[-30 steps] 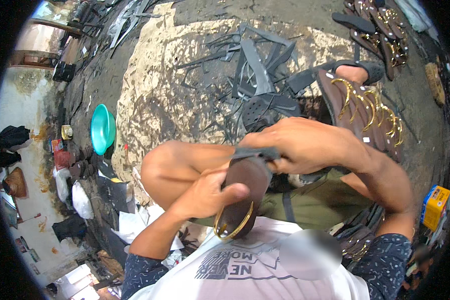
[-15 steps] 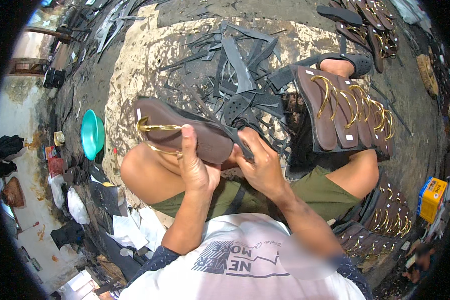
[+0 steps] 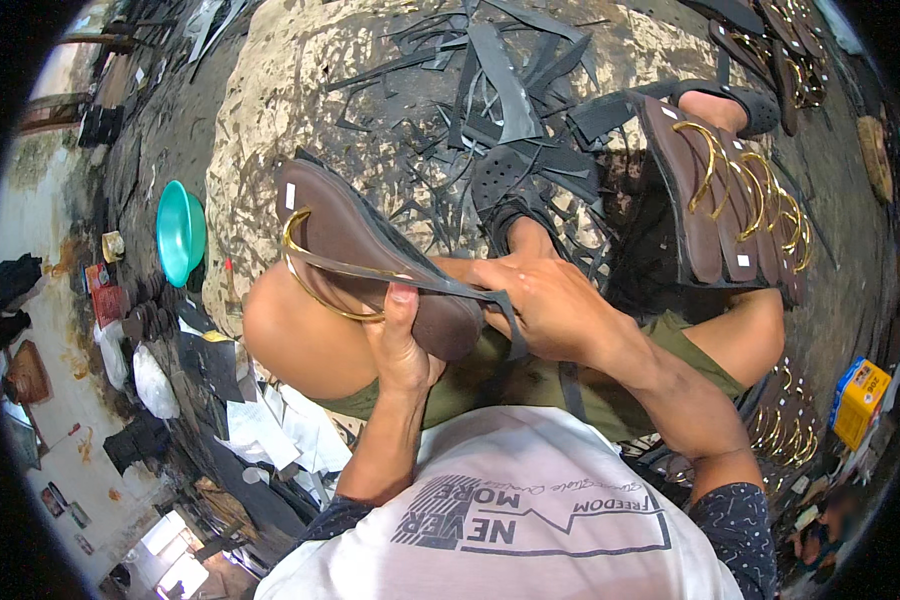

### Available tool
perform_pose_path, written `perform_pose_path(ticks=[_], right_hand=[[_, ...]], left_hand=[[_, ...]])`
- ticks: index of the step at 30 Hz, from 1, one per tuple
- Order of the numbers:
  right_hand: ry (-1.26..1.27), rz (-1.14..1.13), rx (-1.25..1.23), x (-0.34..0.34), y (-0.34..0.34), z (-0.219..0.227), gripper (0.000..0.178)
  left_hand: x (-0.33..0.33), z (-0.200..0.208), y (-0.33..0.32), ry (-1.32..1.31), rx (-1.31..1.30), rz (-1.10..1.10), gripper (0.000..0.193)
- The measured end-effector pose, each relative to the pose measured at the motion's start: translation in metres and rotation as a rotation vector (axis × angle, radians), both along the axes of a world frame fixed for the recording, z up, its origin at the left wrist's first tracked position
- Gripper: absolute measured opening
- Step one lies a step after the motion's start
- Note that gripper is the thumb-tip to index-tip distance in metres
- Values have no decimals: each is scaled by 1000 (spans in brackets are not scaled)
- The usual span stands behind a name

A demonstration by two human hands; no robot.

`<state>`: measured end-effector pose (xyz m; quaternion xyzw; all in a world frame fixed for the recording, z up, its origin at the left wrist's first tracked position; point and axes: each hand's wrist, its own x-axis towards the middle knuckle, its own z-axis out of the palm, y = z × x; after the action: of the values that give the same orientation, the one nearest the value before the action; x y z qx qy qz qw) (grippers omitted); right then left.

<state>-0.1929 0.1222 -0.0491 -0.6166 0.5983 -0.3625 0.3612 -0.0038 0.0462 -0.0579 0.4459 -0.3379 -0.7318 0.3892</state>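
In my left hand (image 3: 402,345) is a brown sandal (image 3: 345,240) with gold straps, its toe end pointing up and to the left. My left thumb presses on the top near the straps while the fingers wrap beneath. A dark sheet of sole material sticks out past the sandal's far edge. From the heel end a loose dark strip (image 3: 511,325) bends down beside my right hand (image 3: 560,305). That hand is closed, with its back turned up. Its fingertips are hidden, so what they grip does not show.
Several brown gold-strapped sandals (image 3: 710,225) rest over my right leg. Dark offcuts (image 3: 500,85) litter the floor ahead. A teal bowl (image 3: 181,234) sits at the left, with white paper sheets (image 3: 260,430) nearer me. A yellow-and-blue box (image 3: 860,402) is at the right.
The sandal has turned in my left hand, its toe end lifting and its straps shifting toward me. My right hand has moved slightly right and rolled over, and the loose strip shows more. The view has shifted.
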Motion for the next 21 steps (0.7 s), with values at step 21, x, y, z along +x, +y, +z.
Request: perform_pose_path(ticks=[21], right_hand=[[-816, -270, 74, 5, -100, 10, 46]], left_hand=[[9, 2, -3, -143, -157, -276, 71]])
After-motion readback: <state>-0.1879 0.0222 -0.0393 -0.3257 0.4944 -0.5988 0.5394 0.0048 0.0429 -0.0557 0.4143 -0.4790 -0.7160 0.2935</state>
